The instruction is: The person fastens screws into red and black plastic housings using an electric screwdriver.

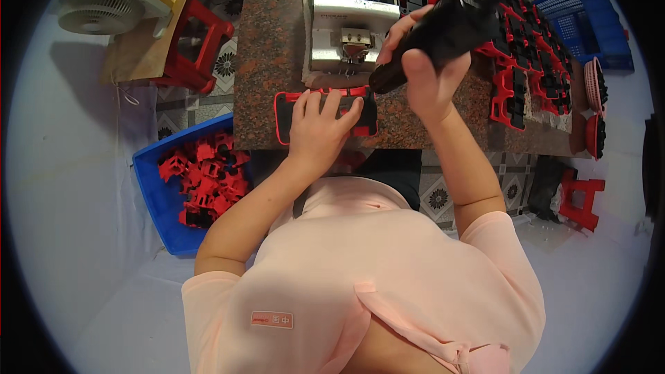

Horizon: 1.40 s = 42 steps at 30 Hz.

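Note:
A flat black plastic part with a red rim lies on the brown stone table near its front edge. My left hand presses down on it with fingers spread. My right hand grips a black power screwdriver, whose tip points down at the part's far right edge, just in front of a white machine.
A pile of red-and-black plastic parts covers the table's right side. A blue bin of red parts stands on the floor at left. Red stools, a white fan and blue crates surround the table.

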### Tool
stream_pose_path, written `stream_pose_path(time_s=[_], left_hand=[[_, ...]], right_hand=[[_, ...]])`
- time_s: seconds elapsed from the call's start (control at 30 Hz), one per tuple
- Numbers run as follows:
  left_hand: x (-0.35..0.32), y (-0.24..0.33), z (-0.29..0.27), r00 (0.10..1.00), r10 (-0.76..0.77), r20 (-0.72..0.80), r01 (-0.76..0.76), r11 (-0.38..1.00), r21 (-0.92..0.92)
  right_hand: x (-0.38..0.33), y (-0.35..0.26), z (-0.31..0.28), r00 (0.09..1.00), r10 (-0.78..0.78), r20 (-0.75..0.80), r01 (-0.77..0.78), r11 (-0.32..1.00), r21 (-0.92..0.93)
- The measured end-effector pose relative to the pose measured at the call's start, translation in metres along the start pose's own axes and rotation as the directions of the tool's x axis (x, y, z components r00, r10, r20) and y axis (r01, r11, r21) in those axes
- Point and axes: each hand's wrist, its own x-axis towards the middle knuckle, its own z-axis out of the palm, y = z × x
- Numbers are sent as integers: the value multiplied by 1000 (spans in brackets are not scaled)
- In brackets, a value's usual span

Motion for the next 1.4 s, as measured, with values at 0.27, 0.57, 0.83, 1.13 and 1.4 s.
stream_pose_path(time_s=[0.27,0.57,0.83,1.13,1.4], left_hand=[[-1,0,-2,1000,-26,-3,26,1000,-18],[-2,0,-3,1000,-19,-17,19,1000,-11],[-12,-15,-12,997,-80,8,80,996,32],[-10,-16,-12,997,-79,17,78,995,63],[-10,-15,-13,997,-78,19,77,996,48]], right_hand=[[22,42,15,953,-270,-133,277,960,33],[46,40,32,976,-114,-186,112,994,-20],[23,3,9,986,-4,-167,29,988,149],[-31,-30,16,991,13,-135,27,957,290],[-43,-32,20,998,59,-26,-52,977,205]])
